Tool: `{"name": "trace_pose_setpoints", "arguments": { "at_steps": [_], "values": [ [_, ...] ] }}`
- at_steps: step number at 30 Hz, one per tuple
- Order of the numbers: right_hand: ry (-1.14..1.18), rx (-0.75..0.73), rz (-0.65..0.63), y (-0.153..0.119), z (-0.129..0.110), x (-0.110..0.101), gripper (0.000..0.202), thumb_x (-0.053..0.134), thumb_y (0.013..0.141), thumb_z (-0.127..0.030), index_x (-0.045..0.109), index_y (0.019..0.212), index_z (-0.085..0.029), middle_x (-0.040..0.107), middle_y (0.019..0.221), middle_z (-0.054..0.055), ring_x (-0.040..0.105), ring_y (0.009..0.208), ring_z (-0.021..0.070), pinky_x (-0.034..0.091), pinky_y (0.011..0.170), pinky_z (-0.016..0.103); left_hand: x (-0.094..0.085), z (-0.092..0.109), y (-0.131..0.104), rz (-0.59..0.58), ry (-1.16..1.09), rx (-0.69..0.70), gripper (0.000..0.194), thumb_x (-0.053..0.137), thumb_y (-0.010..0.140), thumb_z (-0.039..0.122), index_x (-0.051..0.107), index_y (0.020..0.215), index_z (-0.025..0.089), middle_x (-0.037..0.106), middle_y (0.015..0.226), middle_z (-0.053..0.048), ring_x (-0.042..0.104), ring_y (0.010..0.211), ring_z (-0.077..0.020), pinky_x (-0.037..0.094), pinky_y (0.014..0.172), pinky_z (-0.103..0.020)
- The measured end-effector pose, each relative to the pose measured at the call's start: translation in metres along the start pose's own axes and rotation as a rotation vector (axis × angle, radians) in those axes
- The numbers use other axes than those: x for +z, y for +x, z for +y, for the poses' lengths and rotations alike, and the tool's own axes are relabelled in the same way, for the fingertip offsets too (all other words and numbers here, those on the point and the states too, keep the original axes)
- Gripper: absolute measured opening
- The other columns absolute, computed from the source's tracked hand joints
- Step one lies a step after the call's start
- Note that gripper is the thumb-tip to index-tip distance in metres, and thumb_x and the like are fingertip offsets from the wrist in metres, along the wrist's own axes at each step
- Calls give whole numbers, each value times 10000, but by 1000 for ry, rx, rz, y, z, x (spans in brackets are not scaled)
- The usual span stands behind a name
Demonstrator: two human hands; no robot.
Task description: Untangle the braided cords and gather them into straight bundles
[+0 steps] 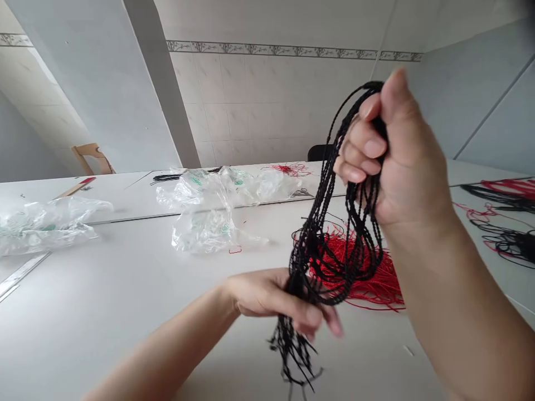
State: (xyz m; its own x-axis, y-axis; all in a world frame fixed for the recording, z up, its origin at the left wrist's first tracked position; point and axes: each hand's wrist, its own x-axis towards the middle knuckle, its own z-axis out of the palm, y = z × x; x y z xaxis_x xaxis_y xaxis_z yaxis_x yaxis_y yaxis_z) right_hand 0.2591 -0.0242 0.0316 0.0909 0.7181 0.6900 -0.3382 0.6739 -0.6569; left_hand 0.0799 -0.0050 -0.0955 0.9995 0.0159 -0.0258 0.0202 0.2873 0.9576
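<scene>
A bundle of black braided cords [311, 239] hangs in loops between my two hands, above the white table. My right hand [388, 145] is raised, with its fingers curled round the looped upper part and the thumb pointing up. Lower down, my left hand [284, 301] is wrapped about the gathered lower part of the bundle; its fingers are a little blurred. Loose cord ends dangle below the left hand. Behind the cords lies a heap of red cords [376, 278], partly hidden by the bundle and my right arm.
Crumpled clear plastic bags [209, 228] lie across the middle of the table [137, 312], with another plastic bag [45, 223] at left. Black cords [522, 245] and red cords [514, 189] are at right. Scissors [303, 192] rest behind the bags. A wooden chair [92, 156] stands beyond.
</scene>
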Motion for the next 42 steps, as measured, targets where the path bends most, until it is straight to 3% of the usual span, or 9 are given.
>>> {"name": "trace_pose_setpoints", "arguments": {
  "at_steps": [6,13,19,24,30,33,36,39,42],
  "values": [
    [-35,-7,66,-10,-22,-35,307,735,901,-387,598,694,-206,344,553,-77,375,491,78,447,515,215,-27,36,-44,553,139,235,344,791,817,486,685,764,163,519,645,0,533,635,-135,553,706,-297],
    [-137,285,-46,-35,6,-59,230,705,917,-394,724,779,-210,673,925,6,656,954,139,576,822,266,-27,73,-62,1197,8,887,266,460,989,243,629,786,210,727,978,-49,656,1132,-250,587,933,-490],
    [190,655,-204,-76,83,-14,232,719,902,-415,779,919,-192,704,1050,49,652,1056,171,562,989,366,-14,87,-76,1161,-52,1094,357,283,1035,304,612,933,213,737,1049,-73,673,1089,-215,594,889,-425],
    [366,968,-272,-105,125,11,305,804,817,-415,739,1031,-208,652,1182,64,609,1125,197,517,1041,418,-9,95,-96,1102,-208,1008,286,340,999,227,495,763,276,647,696,20,525,478,-91,466,424,-197],
    [68,664,-50,-78,122,1,605,706,866,-557,511,1376,-295,486,1498,70,428,1414,234,304,1206,454,2,87,-62,1105,-252,875,410,215,1040,255,401,681,185,487,585,21,308,338,-19,295,333,-128],
    [125,595,-143,-70,112,15,805,740,841,-546,340,1499,-310,460,1520,77,439,1415,239,345,1190,465,5,65,-30,1165,-186,687,366,354,1000,264,459,662,174,510,605,6,322,354,-35,324,357,-152],
    [144,609,-238,-73,108,32,808,849,753,-459,414,1415,-303,556,1398,63,519,1329,241,453,1111,430,6,44,-11,1317,-145,555,272,490,925,317,556,706,171,517,583,-2,471,446,-91,428,427,-179],
    [107,674,-203,-79,113,32,659,851,751,-442,499,1290,-299,624,1205,40,625,1113,213,591,768,306,2,33,-11,1256,-41,427,247,483,898,359,607,805,166,584,643,-36,583,559,-163,464,444,-224],
    [61,790,-199,-80,116,19,534,790,809,-472,549,1248,-286,631,1109,45,655,821,159,399,413,203,-8,28,-18,1159,157,348,256,465,932,400,602,1002,196,662,815,-50,657,708,-223,521,514,-285]
  ]
}}
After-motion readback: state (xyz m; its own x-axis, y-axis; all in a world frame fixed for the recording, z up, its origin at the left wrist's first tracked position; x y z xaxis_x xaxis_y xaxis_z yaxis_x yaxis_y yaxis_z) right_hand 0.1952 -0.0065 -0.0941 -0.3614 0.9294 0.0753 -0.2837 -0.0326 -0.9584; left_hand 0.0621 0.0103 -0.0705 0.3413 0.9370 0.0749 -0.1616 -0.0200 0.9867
